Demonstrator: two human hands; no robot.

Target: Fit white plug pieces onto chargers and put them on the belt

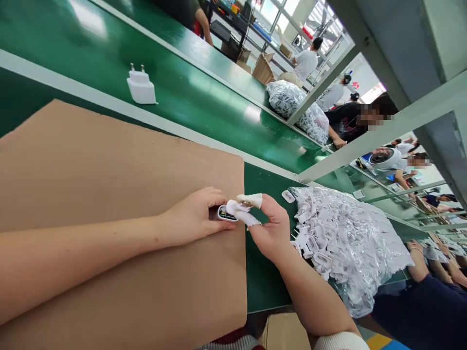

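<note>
- The fingertips [251,200] of your right hand [272,228], capped in white wraps, were closed together on the 3 o'clock end of a small white charger shell [228,213].
- Your left hand [195,218] clamped the same shell from 9 o'clock, its fingers curled around it. The dark open face was turned up towards you, which I judge kept the inside in your sight.
- The shell sat between your hands, low over the brown cardboard sheet [109,160] and near its 3 o'clock edge. Whether it touched the sheet could not be told.
- Your left forearm lay across the sheet, probably to steady it, and the wraps likely served for grip on the shell.
- At 3 o'clock, just beside your right wrist, lay a clear bag of white parts [346,238], close enough for a short reach. One loose white piece [288,196] lay at the bag's near corner.
- A narrow strip of green bench [262,272] lay between sheet and bag, leaving little room on that side.
- The sheet was bare from 9 to 12 o'clock, so there was far more room there.
- At 11 o'clock a finished charger [141,87] lay alone on the conveyor belt [200,97], well apart from your hands.
- A grey frame rail [383,131] crossed at 2 o'clock, with co-workers beyond it.
</note>
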